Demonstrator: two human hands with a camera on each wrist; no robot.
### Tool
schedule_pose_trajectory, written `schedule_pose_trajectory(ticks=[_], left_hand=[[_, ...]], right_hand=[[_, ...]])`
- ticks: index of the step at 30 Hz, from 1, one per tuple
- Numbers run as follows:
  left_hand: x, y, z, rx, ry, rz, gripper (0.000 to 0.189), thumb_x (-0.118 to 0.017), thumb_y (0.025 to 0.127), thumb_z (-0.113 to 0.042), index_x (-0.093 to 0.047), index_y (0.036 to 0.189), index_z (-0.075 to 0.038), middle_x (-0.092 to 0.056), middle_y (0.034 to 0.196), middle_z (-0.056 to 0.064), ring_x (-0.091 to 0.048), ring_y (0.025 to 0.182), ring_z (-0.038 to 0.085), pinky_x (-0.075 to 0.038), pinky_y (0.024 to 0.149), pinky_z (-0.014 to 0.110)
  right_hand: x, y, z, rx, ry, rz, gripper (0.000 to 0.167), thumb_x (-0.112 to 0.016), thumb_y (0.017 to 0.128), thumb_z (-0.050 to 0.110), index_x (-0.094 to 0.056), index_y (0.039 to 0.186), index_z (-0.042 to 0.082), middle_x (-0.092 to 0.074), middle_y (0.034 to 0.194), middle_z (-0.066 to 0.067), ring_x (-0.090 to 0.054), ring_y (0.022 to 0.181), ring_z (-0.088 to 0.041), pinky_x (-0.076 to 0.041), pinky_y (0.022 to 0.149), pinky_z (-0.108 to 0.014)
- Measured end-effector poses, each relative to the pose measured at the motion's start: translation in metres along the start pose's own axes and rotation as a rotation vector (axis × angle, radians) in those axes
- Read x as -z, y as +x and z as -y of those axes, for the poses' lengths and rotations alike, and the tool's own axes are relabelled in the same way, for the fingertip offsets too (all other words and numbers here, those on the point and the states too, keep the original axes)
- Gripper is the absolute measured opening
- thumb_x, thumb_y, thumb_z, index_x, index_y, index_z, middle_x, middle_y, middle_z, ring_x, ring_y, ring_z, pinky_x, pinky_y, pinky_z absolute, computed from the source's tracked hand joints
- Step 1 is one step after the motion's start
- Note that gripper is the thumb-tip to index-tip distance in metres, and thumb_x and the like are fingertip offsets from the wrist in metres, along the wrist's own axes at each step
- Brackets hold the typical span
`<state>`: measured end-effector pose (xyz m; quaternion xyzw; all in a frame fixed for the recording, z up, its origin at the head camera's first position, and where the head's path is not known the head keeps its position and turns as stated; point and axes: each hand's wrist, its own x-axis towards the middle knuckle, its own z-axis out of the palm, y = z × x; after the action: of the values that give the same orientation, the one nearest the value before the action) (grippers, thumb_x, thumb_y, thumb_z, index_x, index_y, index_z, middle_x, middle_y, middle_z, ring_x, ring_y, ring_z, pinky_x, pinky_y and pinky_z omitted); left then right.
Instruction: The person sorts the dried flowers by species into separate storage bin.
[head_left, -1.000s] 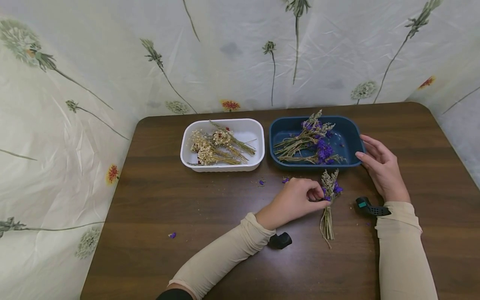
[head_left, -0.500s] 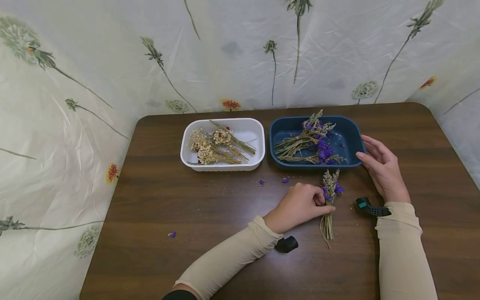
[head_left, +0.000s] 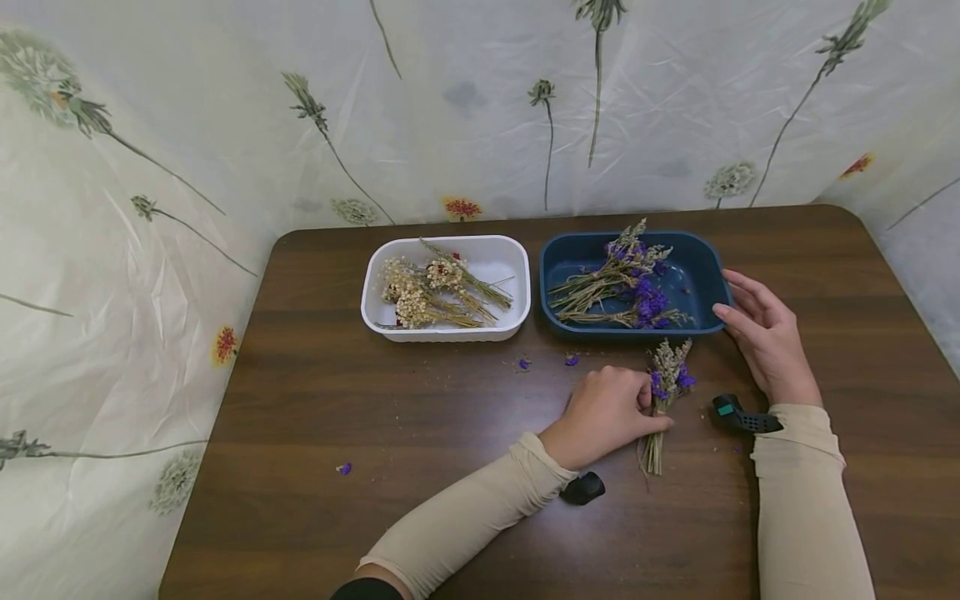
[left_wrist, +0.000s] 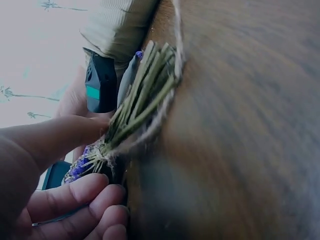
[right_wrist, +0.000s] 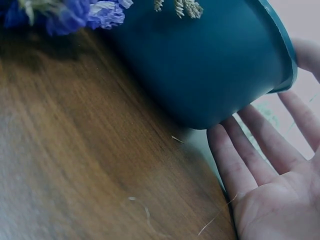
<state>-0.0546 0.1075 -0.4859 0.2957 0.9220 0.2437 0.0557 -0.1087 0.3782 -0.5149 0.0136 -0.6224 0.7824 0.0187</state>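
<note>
My left hand (head_left: 606,414) pinches a small bunch of dried flowers (head_left: 669,371) just over the table, in front of the blue tray (head_left: 697,287). The bunch has purple blossoms, pale grassy heads and stems (left_wrist: 145,90) tied with twine (left_wrist: 155,122), whose loose end trails along them in the left wrist view. My right hand (head_left: 772,342) touches the right end of the blue tray with thumb and fingers. In the right wrist view, its fingers (right_wrist: 235,155) lie nearly straight along the outer wall. More purple bunches (head_left: 626,275) lie in that tray.
Left of the blue tray stands a white tray (head_left: 495,254) with several cream-flowered bunches (head_left: 427,292). Fallen purple petals (head_left: 344,468) and crumbs dot the brown table (head_left: 300,400). A flower-printed sheet (head_left: 465,108) hangs behind the far edge.
My left hand has slid right and down along the bunch to its tie. The bunch has shifted slightly right and tilts more. The right hand and both trays have stayed put.
</note>
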Motion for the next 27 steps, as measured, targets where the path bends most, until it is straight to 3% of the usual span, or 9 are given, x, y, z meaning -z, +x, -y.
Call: schedule_pose_trajectory(ticks=[13,27], left_hand=[[0.005,0.003,0.010,0.013,-0.119,0.082,0.014,-0.083,0.085,-0.034,-0.073,0.090,-0.026,-0.068,0.083,-0.019,-0.050,0.070,-0.013,-0.040,0.068,0.006],[0.014,0.003,0.014,0.007,-0.145,0.115,0.010,-0.083,0.086,-0.029,-0.076,0.091,-0.024,-0.071,0.084,-0.018,-0.054,0.072,-0.013,-0.040,0.069,0.006]], right_hand=[[0.000,0.000,0.000,-0.012,0.011,0.002,0.058,-0.060,0.101,-0.001,-0.043,0.157,0.006,-0.054,0.150,-0.005,-0.062,0.127,-0.011,-0.054,0.096,-0.017],[-0.001,-0.001,0.002,-0.019,-0.017,-0.005,0.056,-0.059,0.103,0.001,-0.044,0.157,0.008,-0.051,0.152,-0.005,-0.056,0.130,-0.010,-0.053,0.095,-0.012]])
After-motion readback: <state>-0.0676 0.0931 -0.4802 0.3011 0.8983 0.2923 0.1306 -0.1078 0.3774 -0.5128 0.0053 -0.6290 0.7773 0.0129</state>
